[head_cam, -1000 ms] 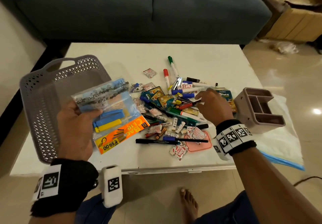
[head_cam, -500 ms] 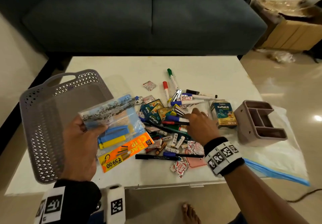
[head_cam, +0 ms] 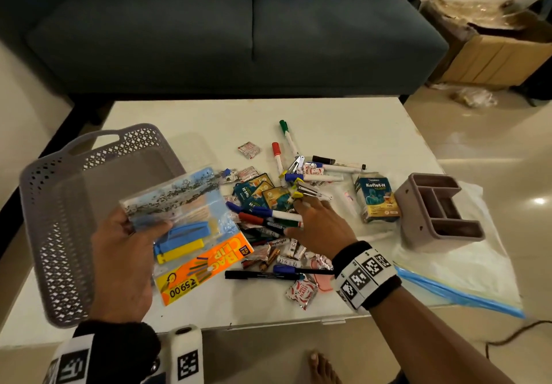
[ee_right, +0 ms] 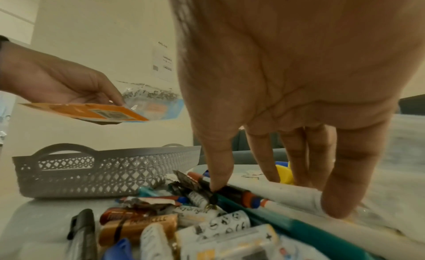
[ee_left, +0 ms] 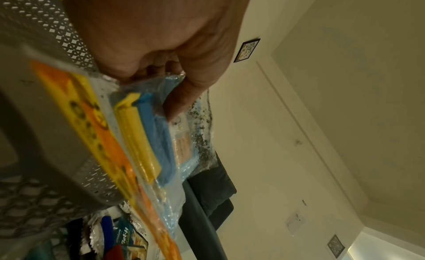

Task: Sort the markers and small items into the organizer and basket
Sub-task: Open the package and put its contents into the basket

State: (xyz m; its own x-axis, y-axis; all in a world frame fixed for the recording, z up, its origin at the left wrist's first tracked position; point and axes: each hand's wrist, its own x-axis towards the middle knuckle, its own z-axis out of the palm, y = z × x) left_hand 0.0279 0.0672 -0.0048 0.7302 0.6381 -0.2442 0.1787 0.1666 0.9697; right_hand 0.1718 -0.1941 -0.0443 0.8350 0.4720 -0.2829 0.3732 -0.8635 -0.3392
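Note:
My left hand (head_cam: 140,234) grips a bag-clip packet (head_cam: 194,252) with blue and yellow clips, together with a clear blue-edged packet, held in the air over the right edge of the grey lattice basket (head_cam: 50,204). The same bag-clip packet (ee_left: 138,136) shows pinched under the thumb in the left wrist view. My right hand (head_cam: 310,219) reaches down onto the heap of markers (head_cam: 268,215) in the table's middle. Its fingers are straight and spread; the thumb (ee_right: 218,173) touches a black marker end and the fingertips (ee_right: 338,205) rest on a white marker. The mauve organizer (head_cam: 442,213) stands at the right.
Batteries (ee_right: 138,225), foil sachets, a black pen (head_cam: 263,275), a stapler and a Koflet-H box (head_cam: 376,198) lie in and around the heap. A clear zip bag (head_cam: 460,288) lies under the organizer. A dark sofa (head_cam: 209,25) stands behind the table.
My right hand moved from the far right side of the heap toward me and left, coming down onto the middle markers. The left hand kept holding the packets.

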